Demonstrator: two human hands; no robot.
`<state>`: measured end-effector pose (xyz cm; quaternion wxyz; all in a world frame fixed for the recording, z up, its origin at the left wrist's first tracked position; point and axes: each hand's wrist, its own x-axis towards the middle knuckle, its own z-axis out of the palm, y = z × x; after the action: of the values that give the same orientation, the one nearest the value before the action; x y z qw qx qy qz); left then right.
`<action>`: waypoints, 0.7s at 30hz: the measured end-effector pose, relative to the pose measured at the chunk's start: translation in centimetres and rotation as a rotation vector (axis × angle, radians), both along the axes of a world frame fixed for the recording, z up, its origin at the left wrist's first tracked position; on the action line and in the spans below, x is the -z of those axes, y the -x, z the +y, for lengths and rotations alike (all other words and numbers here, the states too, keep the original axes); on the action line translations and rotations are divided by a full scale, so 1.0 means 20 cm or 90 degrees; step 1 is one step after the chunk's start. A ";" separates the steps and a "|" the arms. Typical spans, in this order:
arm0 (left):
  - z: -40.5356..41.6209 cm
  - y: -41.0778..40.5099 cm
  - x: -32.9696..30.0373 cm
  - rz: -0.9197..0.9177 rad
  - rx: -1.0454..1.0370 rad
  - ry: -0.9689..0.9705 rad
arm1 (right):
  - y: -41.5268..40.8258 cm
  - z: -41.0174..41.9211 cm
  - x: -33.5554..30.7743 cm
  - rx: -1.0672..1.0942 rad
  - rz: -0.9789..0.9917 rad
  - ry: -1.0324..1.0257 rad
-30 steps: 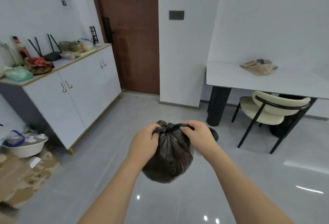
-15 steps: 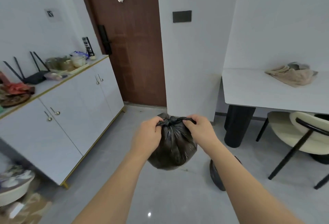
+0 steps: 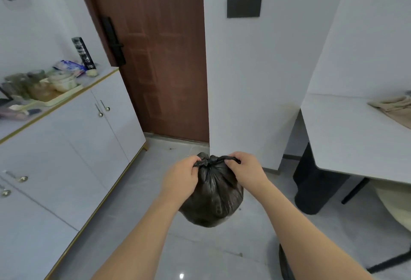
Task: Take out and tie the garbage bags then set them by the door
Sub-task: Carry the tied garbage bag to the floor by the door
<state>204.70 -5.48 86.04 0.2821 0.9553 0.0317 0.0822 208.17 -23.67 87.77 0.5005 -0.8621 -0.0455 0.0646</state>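
Holding a black garbage bag [image 3: 213,193] up in the air, above the grey floor [image 3: 138,190], with both hands. Left hand [image 3: 181,178] closed tight on the left end of the knot [image 3: 210,161]. Right hand [image 3: 245,170] closed tight on the right end of it. Bag hanging between the two hands, not touching the floor, near the brown door [image 3: 160,57] but not by it yet. Likely finishing the knot now and getting ready to set the bag down. To do it well: pull both ends out sideways, evenly, until the knot sits snug. Not too hard, since thin plastic can rip. Keep the bag low and steady so it does not swing. Then lower it softly onto the floor by the door, clear of the white cupboard [image 3: 73,146] on the left and the white table [image 3: 347,137] on the right. Let go only when the bag rests on the floor. About the bag: black, shiny, crinkly. Round and full at the bottom, bunched into folds at the top. Small dark knot at the very top. Cannot tell what is inside. Looks soft and light.
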 end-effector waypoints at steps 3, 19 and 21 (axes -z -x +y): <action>0.12 -0.41 0.01 -0.012 0.030 -0.024 | -0.37 0.11 -0.01 0.008 -0.007 0.026; 0.19 -2.19 0.16 0.106 0.170 -0.002 | -2.06 0.12 0.21 0.053 0.119 0.015; 0.25 -2.38 0.19 0.120 0.181 -0.015 | -2.24 0.15 0.22 0.040 0.128 0.016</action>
<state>252.26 -0.56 82.27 0.2757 0.9568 -0.0787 -0.0479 253.06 -20.63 83.37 0.4933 -0.8585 0.0332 0.1358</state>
